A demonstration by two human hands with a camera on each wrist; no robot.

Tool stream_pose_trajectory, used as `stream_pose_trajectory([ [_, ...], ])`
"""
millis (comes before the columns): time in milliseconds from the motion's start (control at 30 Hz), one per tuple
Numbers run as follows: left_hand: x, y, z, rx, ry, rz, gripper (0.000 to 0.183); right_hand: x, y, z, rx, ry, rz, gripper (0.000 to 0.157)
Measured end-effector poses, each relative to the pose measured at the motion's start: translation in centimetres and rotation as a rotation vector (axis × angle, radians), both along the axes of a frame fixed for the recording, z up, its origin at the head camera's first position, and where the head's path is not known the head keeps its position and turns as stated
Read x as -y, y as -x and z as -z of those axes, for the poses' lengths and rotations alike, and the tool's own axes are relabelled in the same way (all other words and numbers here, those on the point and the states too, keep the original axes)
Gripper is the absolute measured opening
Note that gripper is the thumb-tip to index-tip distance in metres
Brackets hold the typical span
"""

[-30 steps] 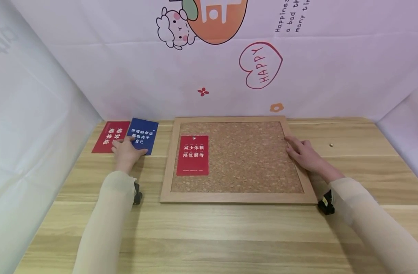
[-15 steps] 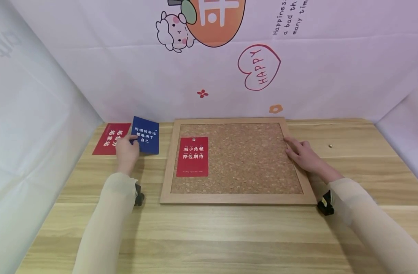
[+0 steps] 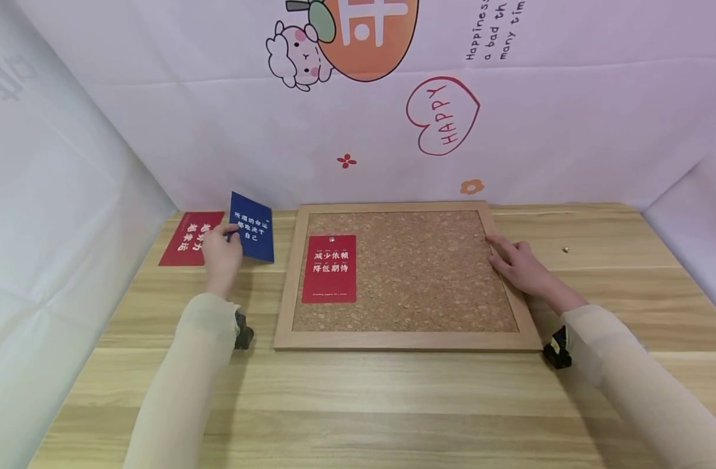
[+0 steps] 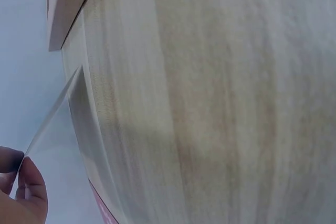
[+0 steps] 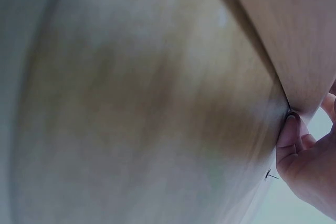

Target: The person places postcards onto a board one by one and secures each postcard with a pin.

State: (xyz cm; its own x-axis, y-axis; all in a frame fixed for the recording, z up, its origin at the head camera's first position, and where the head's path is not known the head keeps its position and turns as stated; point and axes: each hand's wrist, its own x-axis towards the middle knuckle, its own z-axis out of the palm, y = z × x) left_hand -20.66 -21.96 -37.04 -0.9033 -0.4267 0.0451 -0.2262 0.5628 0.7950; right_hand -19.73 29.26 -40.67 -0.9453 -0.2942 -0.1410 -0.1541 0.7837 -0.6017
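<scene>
At the table's far left, my left hand (image 3: 223, 254) pinches a blue card (image 3: 253, 231) with white lettering by its left edge. The card is tilted, its left side raised; in the left wrist view the thumb and finger hold the thin card (image 4: 52, 111) nearly edge-on. My right hand (image 3: 524, 267) grips the right side of a wood-framed cork board (image 3: 410, 341). In the right wrist view its thumb presses at the frame's (image 5: 294, 40) outer edge. A red card (image 3: 329, 286) is fixed near the board's left side by a pushpin (image 3: 331, 239) at its top.
Another red card (image 3: 184, 238) lies on the wooden table (image 3: 358, 410), left of the blue card and partly behind my left hand. A loose pushpin (image 3: 565, 249) lies right of the board. A white printed curtain (image 3: 246, 150) rises along the table's back edge.
My left hand has taken hold of the blue card's left edge and tilted it up off the table, shifting slightly right. The right hand stays on the board's frame.
</scene>
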Motion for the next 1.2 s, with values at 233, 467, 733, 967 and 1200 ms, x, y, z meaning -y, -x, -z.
stream_pose_trajectory([
  [233, -0.1, 0.0, -0.1, -0.044, -0.002, -0.042, 0.032, 0.0, 0.0, 0.1, 0.004, -0.009, 0.009, 0.054],
  [467, -0.1, -0.1, -0.3, -0.074, -0.010, -0.060, 0.032, 0.0, -0.1, 0.1, 0.007, -0.013, 0.016, 0.054],
  [733, -1.0, -0.1, -0.6, -0.086, -0.036, -0.067, 0.033, 0.0, 0.0, 0.1, 0.010, -0.019, 0.022, 0.054],
  [967, -2.3, -0.3, -0.8, -0.092, -0.078, -0.042, 0.031, 0.1, 0.1, 0.0, 0.023, -0.009, 0.029, 0.055],
  [1200, -3.5, -0.3, -0.4, -0.144, -0.125, -0.045, 0.029, 0.0, 0.1, -0.1, 0.019, -0.001, 0.024, 0.055],
])
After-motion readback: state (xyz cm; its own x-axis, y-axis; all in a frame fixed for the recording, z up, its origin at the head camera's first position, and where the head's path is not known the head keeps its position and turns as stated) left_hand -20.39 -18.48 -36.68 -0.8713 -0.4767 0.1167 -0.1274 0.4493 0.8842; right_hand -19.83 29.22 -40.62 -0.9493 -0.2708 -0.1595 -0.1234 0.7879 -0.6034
